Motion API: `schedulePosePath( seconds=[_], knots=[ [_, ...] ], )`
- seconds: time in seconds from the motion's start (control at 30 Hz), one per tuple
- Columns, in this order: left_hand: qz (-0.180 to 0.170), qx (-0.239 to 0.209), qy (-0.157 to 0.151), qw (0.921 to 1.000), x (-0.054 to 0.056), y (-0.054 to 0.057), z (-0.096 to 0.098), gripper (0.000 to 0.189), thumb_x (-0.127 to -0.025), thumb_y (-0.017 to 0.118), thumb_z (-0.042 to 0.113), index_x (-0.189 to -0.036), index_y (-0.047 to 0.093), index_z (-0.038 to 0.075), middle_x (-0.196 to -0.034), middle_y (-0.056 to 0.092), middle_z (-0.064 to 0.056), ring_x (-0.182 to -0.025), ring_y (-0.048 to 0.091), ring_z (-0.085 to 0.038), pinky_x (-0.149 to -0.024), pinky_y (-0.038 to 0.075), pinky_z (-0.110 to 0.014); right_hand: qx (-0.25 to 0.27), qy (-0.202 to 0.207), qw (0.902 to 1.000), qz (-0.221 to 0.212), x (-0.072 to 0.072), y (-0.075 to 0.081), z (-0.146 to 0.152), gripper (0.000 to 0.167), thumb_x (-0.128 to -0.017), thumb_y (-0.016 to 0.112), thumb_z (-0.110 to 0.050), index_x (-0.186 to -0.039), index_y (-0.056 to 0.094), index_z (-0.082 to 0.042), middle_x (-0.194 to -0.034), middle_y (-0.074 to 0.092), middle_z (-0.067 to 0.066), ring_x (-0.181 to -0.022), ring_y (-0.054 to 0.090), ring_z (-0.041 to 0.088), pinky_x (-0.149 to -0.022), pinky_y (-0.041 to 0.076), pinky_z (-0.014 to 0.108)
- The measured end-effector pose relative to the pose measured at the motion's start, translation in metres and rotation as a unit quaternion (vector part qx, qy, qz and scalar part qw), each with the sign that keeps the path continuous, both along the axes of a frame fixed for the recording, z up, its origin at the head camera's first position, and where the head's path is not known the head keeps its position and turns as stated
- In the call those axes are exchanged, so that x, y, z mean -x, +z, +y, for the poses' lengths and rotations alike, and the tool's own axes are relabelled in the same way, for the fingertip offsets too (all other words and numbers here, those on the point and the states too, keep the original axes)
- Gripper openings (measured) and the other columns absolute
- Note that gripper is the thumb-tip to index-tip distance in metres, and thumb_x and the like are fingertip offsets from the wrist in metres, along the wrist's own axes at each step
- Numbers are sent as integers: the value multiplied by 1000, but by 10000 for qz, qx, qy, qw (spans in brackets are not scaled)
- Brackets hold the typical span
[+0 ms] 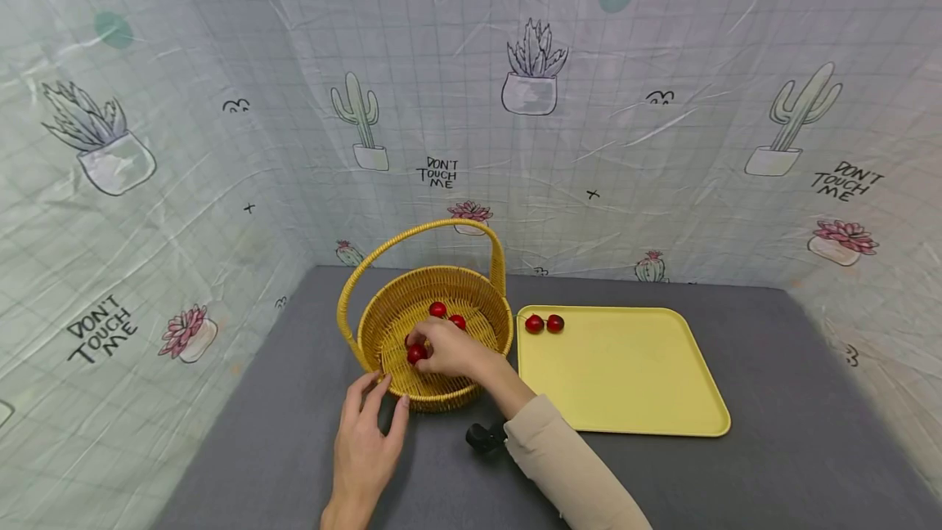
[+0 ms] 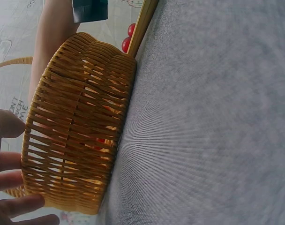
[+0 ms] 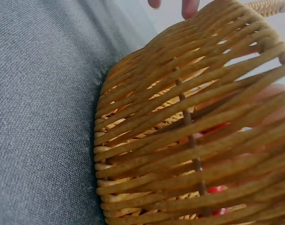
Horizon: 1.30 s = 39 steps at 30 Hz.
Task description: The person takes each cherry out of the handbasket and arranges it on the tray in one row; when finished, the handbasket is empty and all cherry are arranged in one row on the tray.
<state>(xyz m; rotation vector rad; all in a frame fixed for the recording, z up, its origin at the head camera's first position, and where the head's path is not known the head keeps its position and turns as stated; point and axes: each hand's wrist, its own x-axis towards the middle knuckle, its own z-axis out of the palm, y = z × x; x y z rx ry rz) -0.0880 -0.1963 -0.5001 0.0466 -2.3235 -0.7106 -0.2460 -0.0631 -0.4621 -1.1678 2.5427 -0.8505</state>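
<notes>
1. Cherry is pinched by the right hand inside the basket.
2. Its rim is touched by the left hand, fingers loosely extended.
3. Two cherries are held on the tray.

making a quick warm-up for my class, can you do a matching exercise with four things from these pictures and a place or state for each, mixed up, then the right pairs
Things:
1. flat yellow rectangular tray
2. round golden woven basket
3. person's right grip
4. person's left grip

Places and states:
A. at the near left of the basket's rim
B. right of the basket in the head view, bearing two small round red fruits
C. has a tall arched handle
D. pinching one small round red fruit inside the basket

Right pairs: 1-B, 2-C, 3-D, 4-A
</notes>
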Motion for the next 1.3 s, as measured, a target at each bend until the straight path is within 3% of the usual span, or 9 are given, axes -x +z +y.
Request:
schedulePosePath(
  seconds=[0.2, 0.43, 0.77, 1.3],
  knots=[
    [-5, 20, 4, 10000, 0, 3, 1, 37, -86, 79, 15, -116, 71, -4, -125, 60, -16, -110, 61, -30, -85, 55, -50, 210, 46, 9998, 27, 1, 2, 7, 33, -89, 76, -18, -120, 65, -14, -115, 63, 0, -88, 56, 7, -75, 50, 18],
    [-76, 8, 5, 10000, 1, 2, 1, 39, -86, 79, 18, -117, 71, -4, -125, 59, -17, -110, 61, -30, -86, 55, -49, 329, -47, 9994, 44, -1, 7, 16, 33, -91, 75, -21, -121, 64, -13, -117, 63, 0, -102, 58, 10, -86, 53, 22],
    [-251, -43, 52, 9997, 0, 1, 0, 39, -87, 78, 20, -119, 70, -2, -127, 58, -15, -112, 60, -30, -86, 56, -50, 618, -257, 9978, 45, -5, 19, 36, 34, -92, 73, -20, -123, 63, -9, -116, 63, 4, -89, 59, 13, -77, 51, 21],
    [-137, -101, -31, 9998, 0, -3, 0, 40, -87, 79, 18, -120, 70, -3, -128, 58, -16, -112, 60, -29, -86, 55, -49, 1257, -597, 9896, 373, -8, 31, 71, 34, -92, 72, -18, -123, 63, -9, -111, 62, 1, -89, 61, 14, -72, 53, 21]
  ],
)
